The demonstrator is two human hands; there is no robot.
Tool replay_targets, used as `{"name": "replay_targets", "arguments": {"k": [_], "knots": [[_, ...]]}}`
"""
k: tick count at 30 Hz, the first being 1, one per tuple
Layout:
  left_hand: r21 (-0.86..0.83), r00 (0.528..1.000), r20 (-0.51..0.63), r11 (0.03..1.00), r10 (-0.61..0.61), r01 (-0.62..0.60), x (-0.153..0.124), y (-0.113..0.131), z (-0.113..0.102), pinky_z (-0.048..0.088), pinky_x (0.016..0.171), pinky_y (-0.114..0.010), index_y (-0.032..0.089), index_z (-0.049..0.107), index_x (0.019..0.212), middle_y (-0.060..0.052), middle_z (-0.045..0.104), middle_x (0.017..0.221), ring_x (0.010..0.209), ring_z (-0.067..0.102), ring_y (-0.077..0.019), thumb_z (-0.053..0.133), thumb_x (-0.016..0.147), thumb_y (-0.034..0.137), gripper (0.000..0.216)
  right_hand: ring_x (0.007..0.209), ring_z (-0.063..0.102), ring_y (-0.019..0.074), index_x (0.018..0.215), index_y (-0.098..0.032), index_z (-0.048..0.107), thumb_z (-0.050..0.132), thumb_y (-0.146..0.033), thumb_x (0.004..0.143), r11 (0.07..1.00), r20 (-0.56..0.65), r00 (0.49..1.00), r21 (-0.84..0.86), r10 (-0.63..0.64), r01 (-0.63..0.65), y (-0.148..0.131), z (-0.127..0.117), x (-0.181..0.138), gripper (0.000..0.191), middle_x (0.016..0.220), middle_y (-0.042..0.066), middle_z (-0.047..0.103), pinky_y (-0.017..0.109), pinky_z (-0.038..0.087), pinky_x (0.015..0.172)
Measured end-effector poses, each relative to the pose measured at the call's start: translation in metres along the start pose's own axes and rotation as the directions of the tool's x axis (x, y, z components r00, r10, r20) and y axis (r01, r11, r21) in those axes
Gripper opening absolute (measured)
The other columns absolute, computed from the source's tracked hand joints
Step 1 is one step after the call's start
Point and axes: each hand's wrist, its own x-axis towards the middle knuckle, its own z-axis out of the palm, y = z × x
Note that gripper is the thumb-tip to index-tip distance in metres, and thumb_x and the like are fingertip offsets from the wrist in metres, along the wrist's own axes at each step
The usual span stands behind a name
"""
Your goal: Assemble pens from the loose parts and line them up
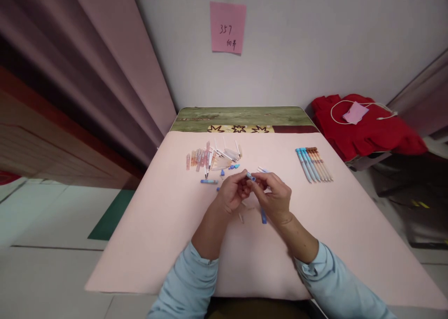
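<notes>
Over the middle of the table, my left hand (234, 190) and my right hand (276, 195) meet around a short blue pen barrel (250, 176). Fingertips of both hands pinch it, and its open end faces me. Just left of my left hand lies another light-blue pen barrel (209, 182) with a dark-blue end. Small blue pen parts (234, 167) are scattered beyond it. Under my right hand, a dark-blue piece (263, 216) rests on the table, partly hidden. A small thin clear part (241, 218) lies between my wrists.
White refills (224, 155) and clear, pink-tinted tubes (199, 159) lie in a loose pile at the back left. To the right, several blue and brown pens (313, 165) are lined up side by side. A red cloth (367, 128) sits past the table's far right corner.
</notes>
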Motion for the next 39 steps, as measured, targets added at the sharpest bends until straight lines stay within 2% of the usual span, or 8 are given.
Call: {"name": "replay_targets", "arguments": {"k": [6,10,13,19,23,27,30,39], "knots": [[0.127,0.941,-0.006,0.933,0.339,-0.336,-0.006,0.003,0.005,0.038,0.039,-0.017,0.014,0.06,0.076,0.0,0.062,0.062,0.046,0.054,-0.0074,0.075,0.073,0.04,0.031,0.056,0.056,0.0107,0.091,-0.02,0.068,0.064,-0.029,0.086,0.987,-0.014,0.987,-0.04,0.157,-0.158,0.007,0.002,0.002,0.012,0.07,-0.001,0.064,0.024,0.048,0.059],[0.18,0.939,0.026,0.923,0.342,-0.341,-0.008,-0.001,0.01,0.049,0.05,-0.021,0.013,0.063,0.085,-0.001,0.065,0.069,0.056,0.06,-0.0099,0.081,0.067,0.036,0.034,0.054,0.055,0.0101,0.089,-0.02,0.069,0.065,-0.033,0.085,0.97,0.016,0.97,0.01,0.244,-0.244,0.009,0.003,0.002,0.014,0.067,-0.002,0.064,0.023,0.047,0.058],[0.164,0.942,0.008,0.929,0.337,-0.333,-0.009,-0.001,0.011,0.049,0.051,-0.021,0.012,0.064,0.082,-0.001,0.064,0.065,0.055,0.059,-0.0099,0.081,0.066,0.036,0.033,0.057,0.057,0.0106,0.087,-0.02,0.071,0.064,-0.036,0.085,0.962,0.04,0.963,0.052,0.266,-0.267,0.009,0.002,0.002,0.017,0.07,-0.001,0.067,0.024,0.048,0.059],[-0.001,0.942,-0.102,0.947,0.319,-0.321,-0.009,0.014,0.004,0.045,0.047,-0.018,0.012,0.061,0.078,-0.005,0.069,0.074,0.053,0.058,-0.0077,0.074,0.077,0.032,0.023,0.06,0.058,0.0126,0.086,-0.018,0.072,0.063,-0.042,0.084,0.908,0.053,0.918,0.136,0.392,-0.396,0.017,-0.003,0.006,0.026,0.074,0.002,0.07,0.025,0.047,0.06],[-0.206,0.954,-0.147,0.935,0.262,-0.288,-0.012,0.032,-0.003,0.041,0.045,-0.014,0.013,0.058,0.075,-0.003,0.065,0.069,0.05,0.053,-0.0049,0.058,0.09,0.024,0.019,0.057,0.054,0.0126,0.083,-0.018,0.074,0.063,-0.043,0.081,0.873,0.131,0.867,0.023,0.481,-0.488,0.031,-0.012,0.013,0.027,0.066,0.0,0.067,0.024,0.042,0.057],[-0.387,0.895,-0.161,0.808,0.416,-0.445,-0.018,0.054,-0.018,0.037,0.043,-0.008,0.014,0.057,0.078,-0.001,0.06,0.069,0.049,0.047,-0.0012,0.043,0.099,0.021,0.026,0.056,0.054,0.0139,0.082,-0.019,0.074,0.062,-0.045,0.078,0.824,0.149,0.81,-0.106,0.567,-0.557,0.047,-0.028,0.023,0.029,0.064,0.0,0.067,0.025,0.039,0.055],[-0.492,0.847,-0.178,0.7,0.5,-0.517,-0.021,0.067,-0.034,0.035,0.042,-0.005,0.013,0.057,0.082,0.001,0.056,0.066,0.047,0.043,0.0001,0.036,0.102,0.028,0.033,0.056,0.054,0.0153,0.08,-0.019,0.074,0.062,-0.047,0.076,0.79,0.119,0.785,-0.182,0.608,-0.585,0.057,-0.04,0.029,0.031,0.064,0.002,0.067,0.026,0.037,0.055],[-0.549,0.772,-0.181,0.589,0.609,-0.593,-0.024,0.083,-0.069,0.03,0.039,-0.006,0.012,0.056,0.083,0.004,0.049,0.058,0.044,0.038,-0.0005,0.034,0.102,0.037,0.039,0.058,0.057,0.0175,0.077,-0.02,0.075,0.06,-0.048,0.076,0.787,0.095,0.8,-0.28,0.592,-0.549,0.058,-0.041,0.03,0.031,0.064,0.003,0.068,0.028,0.038,0.057]]}}
